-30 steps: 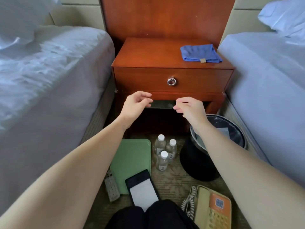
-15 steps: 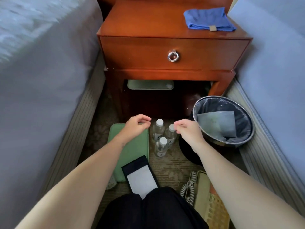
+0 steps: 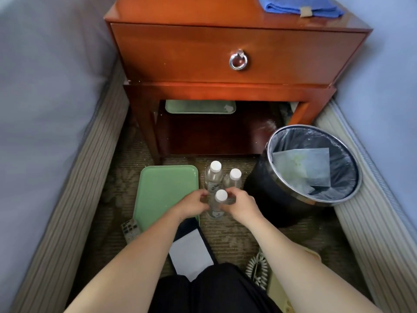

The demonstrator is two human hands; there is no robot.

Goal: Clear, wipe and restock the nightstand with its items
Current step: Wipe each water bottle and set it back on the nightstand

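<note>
Three clear water bottles with white caps stand together on the carpet in front of the wooden nightstand (image 3: 225,53). My left hand (image 3: 191,205) and my right hand (image 3: 242,205) close in from either side, fingers curled against the nearest bottle (image 3: 220,196). The other two bottles (image 3: 214,172) stand just behind it. A folded blue cloth (image 3: 293,5) lies on the nightstand's top at the right. A green tray (image 3: 164,190) lies on the floor left of the bottles. A second green tray (image 3: 199,107) sits on the lower shelf.
A black bin (image 3: 282,199) with a liner and paper inside stands right of the bottles. Near my knees lie a remote (image 3: 130,230), a notepad in a black folder (image 3: 191,251) and a telephone with a coiled cord (image 3: 257,267). Beds close in on both sides.
My view tipped down toward the floor. Both hands dropped from in front of the nightstand's shelf to the bottles and closed on the nearest one.
</note>
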